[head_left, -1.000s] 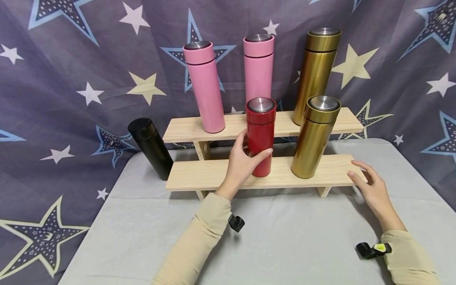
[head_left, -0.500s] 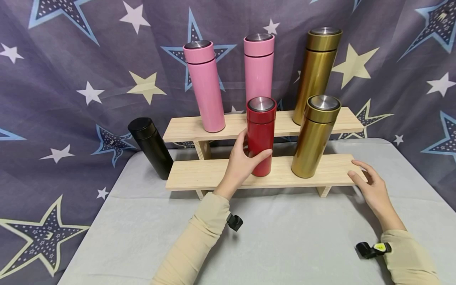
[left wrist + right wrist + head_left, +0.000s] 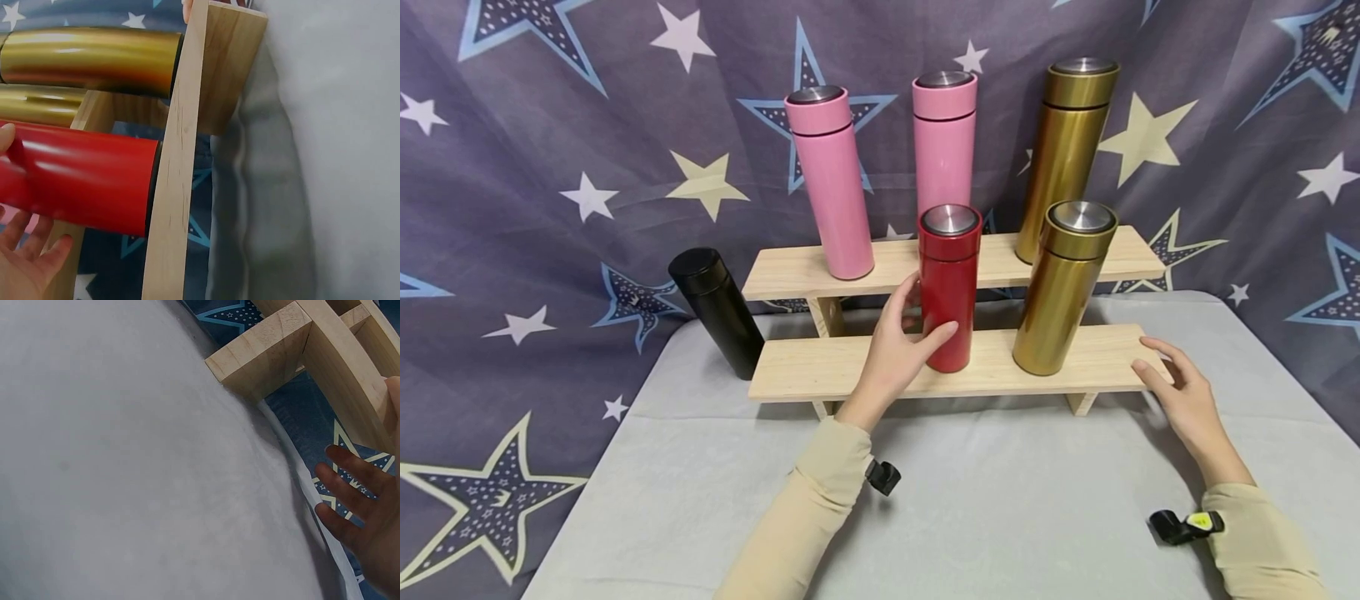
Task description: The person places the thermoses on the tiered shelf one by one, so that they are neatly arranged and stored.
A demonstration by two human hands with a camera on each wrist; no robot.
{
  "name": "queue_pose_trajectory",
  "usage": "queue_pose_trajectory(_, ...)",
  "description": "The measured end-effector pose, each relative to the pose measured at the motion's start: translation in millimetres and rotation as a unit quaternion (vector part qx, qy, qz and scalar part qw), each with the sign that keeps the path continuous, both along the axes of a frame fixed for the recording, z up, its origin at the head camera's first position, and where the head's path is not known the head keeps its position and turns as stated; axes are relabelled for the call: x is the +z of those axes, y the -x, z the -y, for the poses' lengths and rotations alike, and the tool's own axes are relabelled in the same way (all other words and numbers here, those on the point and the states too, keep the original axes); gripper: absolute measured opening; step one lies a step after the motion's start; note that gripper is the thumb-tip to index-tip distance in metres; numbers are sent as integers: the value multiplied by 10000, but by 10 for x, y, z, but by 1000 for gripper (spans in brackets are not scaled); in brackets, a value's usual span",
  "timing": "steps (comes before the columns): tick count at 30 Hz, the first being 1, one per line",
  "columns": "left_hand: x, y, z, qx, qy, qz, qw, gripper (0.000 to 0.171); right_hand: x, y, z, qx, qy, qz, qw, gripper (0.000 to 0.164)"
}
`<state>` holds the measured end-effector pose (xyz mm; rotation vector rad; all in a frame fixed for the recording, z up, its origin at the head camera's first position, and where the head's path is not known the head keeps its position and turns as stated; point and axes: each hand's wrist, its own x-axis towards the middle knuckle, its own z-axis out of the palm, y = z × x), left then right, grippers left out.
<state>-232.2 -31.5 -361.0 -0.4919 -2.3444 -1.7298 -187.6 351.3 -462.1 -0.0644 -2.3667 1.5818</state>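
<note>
A red thermos bottle (image 3: 950, 292) with a steel-topped lid stands upright on the lower wooden shelf (image 3: 820, 367). My left hand (image 3: 891, 354) is at its left side, the thumb in front of it. In the left wrist view the fingers (image 3: 47, 253) are spread and stand a little off the red bottle. A shorter gold thermos bottle (image 3: 1063, 292) stands to the right on that same shelf. Beside the shelf's right end is my right hand (image 3: 1187, 404), its thumb at the wood and its other fingers loosely extended, with nothing held.
On the upper shelf (image 3: 895, 267) stand two pink thermos bottles (image 3: 835, 192) and a tall gold one (image 3: 1067, 158). A black bottle (image 3: 718, 312) stands on the grey-covered table (image 3: 1000, 500), left of the shelves. A star-patterned cloth (image 3: 625, 100) hangs behind.
My left hand has drawn back slightly to the left and toward me, its thumb sliding left across the red bottle. The bottles and my right hand stay put.
</note>
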Motion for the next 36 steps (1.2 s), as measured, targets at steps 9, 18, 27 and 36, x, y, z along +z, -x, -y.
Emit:
queue_pose_trajectory(9, -50, -80, 200, -101, 133, -506, 9986, 70, 5, -10, 10, -44, -45, 34, 10000, 49)
queue_pose_trajectory(18, -48, -184, 388, -44, 268, -635, 9976, 65, -3, -1, -2, -44, -22, 40, 10000, 49)
queue_pose_trajectory(27, -89, -284, 633, 98, 466, -813, 9956, 62, -5, -5, 3, -73, -47, 116, 9999, 50)
queue_pose_trajectory(36, -98, -386, 900, 152, 265, -771, 9965, 59, 10, -1, 3, -92, -50, 92, 9999, 49)
